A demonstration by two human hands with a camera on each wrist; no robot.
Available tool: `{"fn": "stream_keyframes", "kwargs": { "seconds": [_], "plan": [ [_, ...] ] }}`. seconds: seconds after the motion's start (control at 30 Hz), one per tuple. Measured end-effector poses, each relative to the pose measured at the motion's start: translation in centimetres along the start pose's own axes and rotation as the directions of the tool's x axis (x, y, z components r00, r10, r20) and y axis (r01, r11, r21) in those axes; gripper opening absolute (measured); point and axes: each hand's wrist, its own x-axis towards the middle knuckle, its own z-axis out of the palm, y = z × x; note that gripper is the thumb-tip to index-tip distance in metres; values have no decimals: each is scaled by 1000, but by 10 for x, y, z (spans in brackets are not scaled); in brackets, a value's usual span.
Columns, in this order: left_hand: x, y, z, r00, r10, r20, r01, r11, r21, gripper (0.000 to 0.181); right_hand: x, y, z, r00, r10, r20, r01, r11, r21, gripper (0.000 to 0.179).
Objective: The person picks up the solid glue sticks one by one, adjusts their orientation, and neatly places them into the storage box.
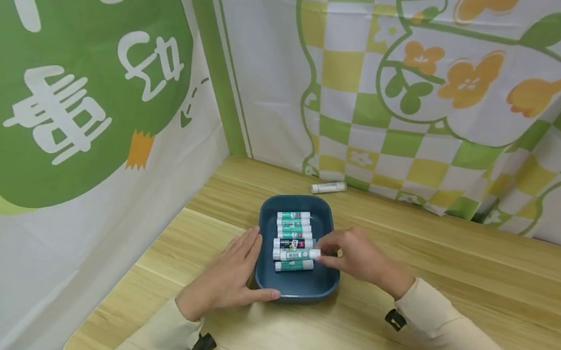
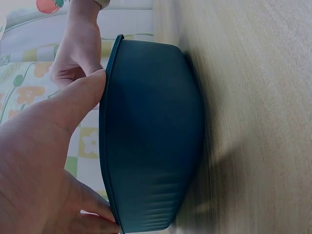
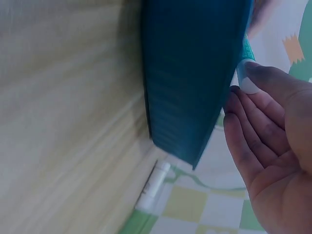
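A dark blue tray (image 1: 321,280) stands on the table with several green-and-white glue sticks (image 1: 294,230) lying in a row inside it. One has a dark label. My right hand (image 1: 362,258) pinches the white end of a glue stick (image 1: 294,254) between thumb and fingers, just above the others at the near part of the row. In the right wrist view that white end (image 3: 248,84) shows beside the tray's rim. With fingers spread straight, my left hand (image 1: 228,272) rests against the tray's left side, its thumb on the near rim.
Behind the tray, near the table's back edge, lies another white tube (image 1: 328,187), which looks like a glue stick. The wooden table (image 1: 374,349) meets a printed cloth (image 1: 404,127) at the back and a green-and-white cloth (image 1: 67,166) at the left.
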Motion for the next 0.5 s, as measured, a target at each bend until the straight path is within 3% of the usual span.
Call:
{"fn": "stream_keyframes", "kwargs": {
  "seconds": [0.27, 0.5],
  "plan": [
    [0, 0, -1, 1000, 6, -4, -6, 1000, -1, 126, 1, -7, 18, 995, -72, 69, 77, 995, -64, 13],
    [0, 0, -1, 1000, 9, -2, -9, 1000, 6, 126, 5, -12, 24, 990, -48, 135, 68, 986, -154, 14]
  ]
}}
